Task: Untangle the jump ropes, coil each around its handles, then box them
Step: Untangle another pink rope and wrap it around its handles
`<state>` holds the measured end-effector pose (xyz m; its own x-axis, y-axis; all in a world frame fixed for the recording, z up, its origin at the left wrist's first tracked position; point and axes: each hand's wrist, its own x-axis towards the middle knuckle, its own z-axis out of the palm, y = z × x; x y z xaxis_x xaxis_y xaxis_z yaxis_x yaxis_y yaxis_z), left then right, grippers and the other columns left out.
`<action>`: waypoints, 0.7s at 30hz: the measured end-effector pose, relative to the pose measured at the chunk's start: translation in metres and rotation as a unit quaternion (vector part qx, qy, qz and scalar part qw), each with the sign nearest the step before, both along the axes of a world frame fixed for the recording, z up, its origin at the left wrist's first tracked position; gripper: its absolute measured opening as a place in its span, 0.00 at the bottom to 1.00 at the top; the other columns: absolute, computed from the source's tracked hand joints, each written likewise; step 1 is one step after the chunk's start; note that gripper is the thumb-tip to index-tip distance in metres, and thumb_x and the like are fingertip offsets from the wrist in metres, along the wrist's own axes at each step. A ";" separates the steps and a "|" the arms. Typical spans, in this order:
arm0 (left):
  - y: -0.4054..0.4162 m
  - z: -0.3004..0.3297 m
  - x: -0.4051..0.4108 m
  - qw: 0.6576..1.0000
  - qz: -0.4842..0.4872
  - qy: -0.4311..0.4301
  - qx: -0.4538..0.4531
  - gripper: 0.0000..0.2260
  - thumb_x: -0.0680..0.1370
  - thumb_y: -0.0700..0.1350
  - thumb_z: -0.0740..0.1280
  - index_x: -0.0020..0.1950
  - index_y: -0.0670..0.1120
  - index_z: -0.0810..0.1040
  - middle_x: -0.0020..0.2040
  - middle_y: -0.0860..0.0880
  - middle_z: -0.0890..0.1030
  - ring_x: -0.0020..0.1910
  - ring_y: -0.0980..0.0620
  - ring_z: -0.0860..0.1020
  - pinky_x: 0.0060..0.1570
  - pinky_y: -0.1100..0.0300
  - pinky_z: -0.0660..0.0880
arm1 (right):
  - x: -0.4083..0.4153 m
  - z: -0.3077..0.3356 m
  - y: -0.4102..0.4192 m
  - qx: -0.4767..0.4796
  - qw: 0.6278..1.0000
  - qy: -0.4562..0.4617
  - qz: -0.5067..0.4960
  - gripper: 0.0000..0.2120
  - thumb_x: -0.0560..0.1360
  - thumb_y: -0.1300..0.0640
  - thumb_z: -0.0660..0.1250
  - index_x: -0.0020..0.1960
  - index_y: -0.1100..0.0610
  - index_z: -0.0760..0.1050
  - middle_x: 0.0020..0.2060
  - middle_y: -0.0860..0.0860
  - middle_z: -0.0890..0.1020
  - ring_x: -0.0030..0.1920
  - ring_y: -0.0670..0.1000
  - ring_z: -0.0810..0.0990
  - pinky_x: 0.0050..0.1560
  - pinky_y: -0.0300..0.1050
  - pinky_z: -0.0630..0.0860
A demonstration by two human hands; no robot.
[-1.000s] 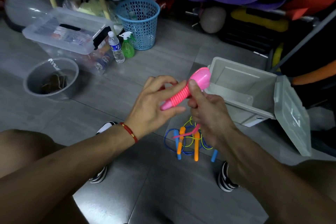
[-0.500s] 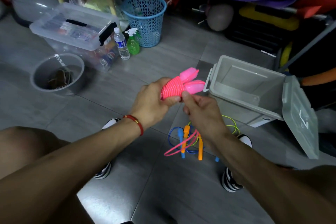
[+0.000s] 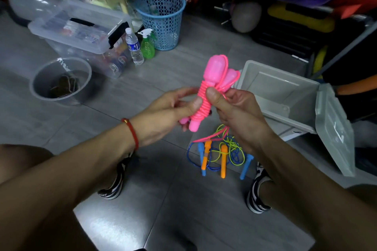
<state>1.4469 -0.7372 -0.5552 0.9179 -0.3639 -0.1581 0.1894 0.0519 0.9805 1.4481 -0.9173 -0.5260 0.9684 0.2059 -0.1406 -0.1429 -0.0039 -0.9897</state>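
On a grey tiled floor (image 3: 122,96) beside an open grey box (image 3: 285,96), the left hand (image 3: 163,120) and right hand (image 3: 238,116) each clamp a grip on the coiled pink jump rope (image 3: 206,96); tangled blue and orange-handled ropes (image 3: 220,155) lie below.

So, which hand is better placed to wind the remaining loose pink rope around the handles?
The right hand, probably. The loose pink cord hangs below it, while the left hand grips the wound pink handles and can steady them.
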 end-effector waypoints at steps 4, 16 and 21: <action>0.012 0.000 0.001 0.994 -0.069 -0.019 0.079 0.14 0.78 0.47 0.67 0.59 0.41 0.80 0.44 0.40 0.83 0.39 0.51 0.77 0.37 0.59 0.74 | -0.007 -0.006 0.000 -0.077 0.996 -0.043 0.015 0.15 0.80 0.59 0.67 0.34 0.52 0.75 0.19 0.39 0.70 0.22 0.39 0.67 0.28 0.27 0.64; -0.010 -0.008 0.003 0.859 0.164 -0.185 0.448 0.20 0.68 0.57 0.78 0.54 0.50 0.78 0.44 0.52 0.83 0.44 0.50 0.80 0.45 0.55 0.77 | -0.002 -0.029 0.022 -0.171 0.978 0.029 -0.119 0.21 0.77 0.43 0.69 0.30 0.53 0.77 0.26 0.48 0.76 0.28 0.43 0.70 0.33 0.40 0.67; -0.001 0.004 0.013 0.965 0.062 -0.120 0.226 0.27 0.67 0.58 0.79 0.57 0.44 0.74 0.47 0.47 0.82 0.40 0.52 0.80 0.44 0.54 0.80 | 0.004 -0.021 0.007 -0.077 0.993 -0.031 -0.088 0.17 0.79 0.51 0.69 0.37 0.62 0.79 0.28 0.48 0.77 0.29 0.41 0.70 0.34 0.36 0.68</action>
